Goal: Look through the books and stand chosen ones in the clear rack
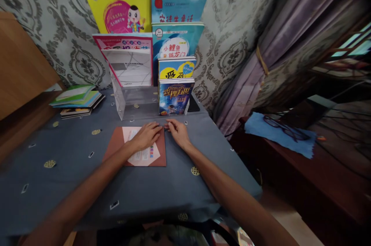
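Observation:
A thin reddish-brown book (116, 146) with a pale printed panel lies flat on the cloth-covered table in front of me. My left hand (147, 136) rests palm down across its upper right part, fingers laid out loosely and covering some of the print. Just beyond the book's top right corner is my right hand (178, 133), its fingers slightly bent and apart, pointing toward the left hand. I see nothing held in it. Behind both hands stands a clear rack (118, 101), with a dark blue book (175, 97) in front on its right side.
Taller books, including a yellow one (116, 6) and a teal one (179, 37), stand in the rack against the wall. A book pile (77, 101) lies at the left. A black phone-like object (193, 105) sits beside the rack. Glasses (285, 127) rest on a blue cloth (298, 143).

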The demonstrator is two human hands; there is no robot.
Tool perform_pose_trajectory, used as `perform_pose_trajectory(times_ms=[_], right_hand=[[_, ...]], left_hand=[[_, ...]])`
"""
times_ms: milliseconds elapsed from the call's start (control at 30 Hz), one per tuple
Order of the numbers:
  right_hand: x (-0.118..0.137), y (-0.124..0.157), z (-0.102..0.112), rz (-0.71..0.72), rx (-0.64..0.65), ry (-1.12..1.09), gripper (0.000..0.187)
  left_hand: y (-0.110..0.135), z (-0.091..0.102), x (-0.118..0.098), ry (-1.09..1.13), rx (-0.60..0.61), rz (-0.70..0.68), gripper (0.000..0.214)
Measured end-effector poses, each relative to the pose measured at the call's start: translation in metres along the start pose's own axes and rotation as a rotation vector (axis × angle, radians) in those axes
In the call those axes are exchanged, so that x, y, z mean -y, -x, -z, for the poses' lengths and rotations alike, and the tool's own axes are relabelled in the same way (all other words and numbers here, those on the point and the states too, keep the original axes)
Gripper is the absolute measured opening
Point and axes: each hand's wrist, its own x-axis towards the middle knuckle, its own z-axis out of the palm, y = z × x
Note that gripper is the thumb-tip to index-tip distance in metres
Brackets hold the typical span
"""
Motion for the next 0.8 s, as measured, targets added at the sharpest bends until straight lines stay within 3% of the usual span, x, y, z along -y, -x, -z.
perform_pose_trajectory(times_ms=[133, 367, 800], right_hand=[[0.007, 0.004, 0.002, 0.025, 0.02, 0.062, 0.027], [0.022, 0.01, 0.004, 0.113, 0.075, 0.328, 0.031], [0.02, 0.012, 0.002, 0.136, 0.129, 0.405, 0.028]], left_hand=[[0.001, -0.005, -0.002, -0.062, -0.039, -0.001, 0.035], [0.01, 0.009, -0.02, -0.018, -0.031, -0.075, 0.032], [0.084, 0.034, -0.071, 0.039, 0.017, -0.189, 0.03]])
